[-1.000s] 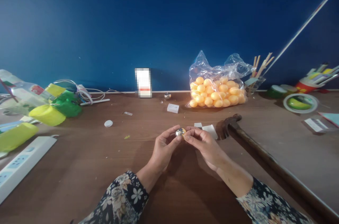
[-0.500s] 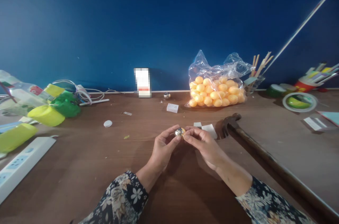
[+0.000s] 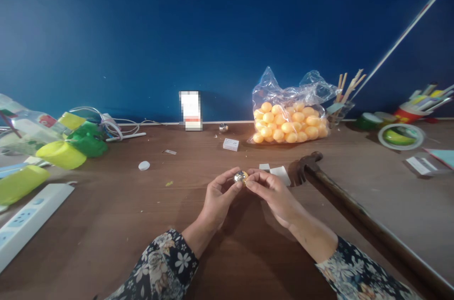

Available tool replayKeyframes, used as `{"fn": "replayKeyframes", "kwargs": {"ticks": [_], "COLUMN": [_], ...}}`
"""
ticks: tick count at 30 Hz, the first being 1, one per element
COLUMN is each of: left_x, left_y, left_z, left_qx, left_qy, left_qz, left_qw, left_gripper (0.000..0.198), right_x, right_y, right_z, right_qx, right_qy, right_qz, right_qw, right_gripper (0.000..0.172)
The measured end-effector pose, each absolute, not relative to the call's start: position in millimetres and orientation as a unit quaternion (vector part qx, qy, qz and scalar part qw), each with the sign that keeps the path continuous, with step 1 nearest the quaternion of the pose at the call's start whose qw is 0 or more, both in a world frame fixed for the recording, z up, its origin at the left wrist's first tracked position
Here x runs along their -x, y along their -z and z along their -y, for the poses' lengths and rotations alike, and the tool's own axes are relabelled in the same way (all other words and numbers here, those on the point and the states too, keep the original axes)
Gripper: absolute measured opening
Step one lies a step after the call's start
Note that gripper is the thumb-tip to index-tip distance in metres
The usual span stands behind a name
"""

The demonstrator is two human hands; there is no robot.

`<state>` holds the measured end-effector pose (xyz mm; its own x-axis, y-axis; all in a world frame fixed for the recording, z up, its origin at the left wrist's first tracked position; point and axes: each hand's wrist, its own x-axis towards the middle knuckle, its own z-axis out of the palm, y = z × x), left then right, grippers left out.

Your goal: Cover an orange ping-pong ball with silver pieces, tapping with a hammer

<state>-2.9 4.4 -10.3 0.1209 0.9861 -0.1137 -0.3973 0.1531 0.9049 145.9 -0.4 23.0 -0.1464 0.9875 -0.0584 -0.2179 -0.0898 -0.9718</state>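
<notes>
Both hands meet over the middle of the brown table. My left hand and my right hand pinch a small ball between their fingertips; it looks silver on the left and orange on the right. Fingers of both hands are closed on it. Just behind my right hand lie two small white paper pieces. A clear plastic bag of orange balls stands further back against the blue wall.
A hammer lies diagonally at right, head near my right hand. A white power strip, green and yellow packets and cables sit at left. A small silver ball, white box, tape rolls and a pen cup line the back.
</notes>
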Motion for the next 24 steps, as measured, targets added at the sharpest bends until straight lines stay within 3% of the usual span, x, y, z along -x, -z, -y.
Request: {"fn": "replayKeyframes", "kwargs": {"ticks": [24], "left_x": [4.2], "left_y": [11.3], "left_z": [-4.4], "left_qx": [-0.431], "left_qy": [-0.544], "left_qz": [-0.396], "left_qw": [0.601], "left_gripper": [0.038], "right_x": [-146.5], "right_y": [-26.1], "right_z": [1.5], "right_qx": [0.407], "right_qy": [-0.636], "right_qz": [0.437], "right_qw": [0.488], "right_gripper": [0.025]}}
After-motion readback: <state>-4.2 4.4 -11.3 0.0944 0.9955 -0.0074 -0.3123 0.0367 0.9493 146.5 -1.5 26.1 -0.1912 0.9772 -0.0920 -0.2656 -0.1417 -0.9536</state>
